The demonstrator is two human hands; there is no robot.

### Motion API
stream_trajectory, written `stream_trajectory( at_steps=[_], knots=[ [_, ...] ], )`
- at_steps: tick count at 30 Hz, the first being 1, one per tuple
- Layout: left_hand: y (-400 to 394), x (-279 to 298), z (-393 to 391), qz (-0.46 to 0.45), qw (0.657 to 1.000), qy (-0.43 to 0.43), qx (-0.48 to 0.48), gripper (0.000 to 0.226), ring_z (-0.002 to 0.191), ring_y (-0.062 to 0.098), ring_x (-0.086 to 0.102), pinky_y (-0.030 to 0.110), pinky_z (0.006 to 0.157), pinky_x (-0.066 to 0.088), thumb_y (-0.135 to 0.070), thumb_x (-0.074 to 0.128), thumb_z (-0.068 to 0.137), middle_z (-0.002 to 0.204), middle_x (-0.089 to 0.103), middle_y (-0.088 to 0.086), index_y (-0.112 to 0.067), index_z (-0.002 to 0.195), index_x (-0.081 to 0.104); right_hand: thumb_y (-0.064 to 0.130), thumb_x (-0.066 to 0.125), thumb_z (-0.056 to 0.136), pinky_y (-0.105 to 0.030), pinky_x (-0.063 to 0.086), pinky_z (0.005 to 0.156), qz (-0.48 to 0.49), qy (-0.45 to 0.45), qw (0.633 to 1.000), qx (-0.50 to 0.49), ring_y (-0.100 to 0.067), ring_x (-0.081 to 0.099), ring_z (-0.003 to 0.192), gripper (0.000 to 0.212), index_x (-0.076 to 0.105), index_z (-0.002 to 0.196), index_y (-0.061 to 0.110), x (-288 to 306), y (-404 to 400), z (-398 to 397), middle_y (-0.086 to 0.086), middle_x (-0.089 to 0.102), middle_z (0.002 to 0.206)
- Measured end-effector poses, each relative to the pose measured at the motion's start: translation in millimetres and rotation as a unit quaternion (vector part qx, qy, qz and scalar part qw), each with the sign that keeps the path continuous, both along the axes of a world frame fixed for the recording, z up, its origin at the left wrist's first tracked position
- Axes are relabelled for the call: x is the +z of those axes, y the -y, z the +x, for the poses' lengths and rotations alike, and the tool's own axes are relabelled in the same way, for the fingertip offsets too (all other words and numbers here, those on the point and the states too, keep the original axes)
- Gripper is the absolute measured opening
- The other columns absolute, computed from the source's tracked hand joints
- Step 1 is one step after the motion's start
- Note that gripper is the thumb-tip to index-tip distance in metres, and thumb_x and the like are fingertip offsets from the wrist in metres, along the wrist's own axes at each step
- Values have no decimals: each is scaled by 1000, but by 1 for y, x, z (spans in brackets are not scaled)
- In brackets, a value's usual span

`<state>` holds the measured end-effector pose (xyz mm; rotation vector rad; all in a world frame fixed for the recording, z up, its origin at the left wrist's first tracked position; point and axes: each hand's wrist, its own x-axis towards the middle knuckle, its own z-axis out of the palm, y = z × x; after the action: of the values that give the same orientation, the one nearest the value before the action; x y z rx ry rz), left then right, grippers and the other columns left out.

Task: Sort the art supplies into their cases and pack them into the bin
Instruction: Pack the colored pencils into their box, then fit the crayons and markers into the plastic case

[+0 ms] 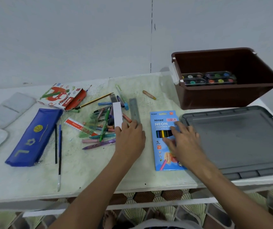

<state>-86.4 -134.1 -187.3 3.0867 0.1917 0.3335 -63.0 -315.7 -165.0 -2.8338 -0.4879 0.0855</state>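
— Two cases wait at the left: the long blue zip pencil pouch (pixel 33 138) and the open red-and-white oil pastel carton (pixel 63 97). Risks?

— The left hand (pixel 130 139), fingers loosely spread, rests on the loose crayon pile (pixel 102 123); a careless sweep could roll some off the table.

— Rightward?

— The right hand (pixel 184 142) presses flat on the blue coloured-pencil box (pixel 165 141), long axis pointing away, near the brown plastic bin (pixel 228 76)

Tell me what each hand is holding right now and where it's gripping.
Neither grips anything. The right hand rests flat on the middle of the coloured pencil box; the left hand touches the white strip's near end.
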Motion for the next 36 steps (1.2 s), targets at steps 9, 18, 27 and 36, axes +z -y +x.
stream_trajectory(
  at_steps=[9, 18, 27, 36],
  knots=[
    [-3, -5, -2, -46, 999, 15, 14, 27, 91, 24, 56, 39, 75, 43, -33, 51, 87, 109, 64, 1, -15, 102, 65, 39, 56, 92, -39, 38, 96, 40, 47, 998, -1, -28, 43, 114, 47, 55, 130, 10, -6, -15, 12, -8, 46, 141],
    [-84, 35, -20, -250, 966, 63, 26, 28, 91, 25, 59, 34, 81, 47, -21, 56, 84, 101, 65, 7, -8, 105, 68, 13, 67, 84, -30, 37, 86, 202, 21, 973, 113, -33, 58, 102, 26, 67, 109, 5, 14, -102, 18, -11, 64, 110],
    [-270, 68, -98, -279, 918, 72, 274, 41, 118, 24, 53, 25, 94, 36, -21, 62, 86, 128, 57, 10, -12, 126, 60, 17, 65, 86, -25, 47, 84, 288, -99, 911, 279, -13, 60, 88, 28, 67, 113, 7, 47, -293, -14, -6, 68, 106],
    [-424, 48, -157, -243, 872, 37, 422, 50, 124, 31, 44, 38, 104, 34, -40, 59, 88, 135, 48, 13, -19, 133, 53, 27, 63, 89, -27, 51, 81, 219, -169, 903, 328, -10, 56, 87, 39, 59, 125, 12, 47, -459, -19, -1, 60, 114]
  ],
)
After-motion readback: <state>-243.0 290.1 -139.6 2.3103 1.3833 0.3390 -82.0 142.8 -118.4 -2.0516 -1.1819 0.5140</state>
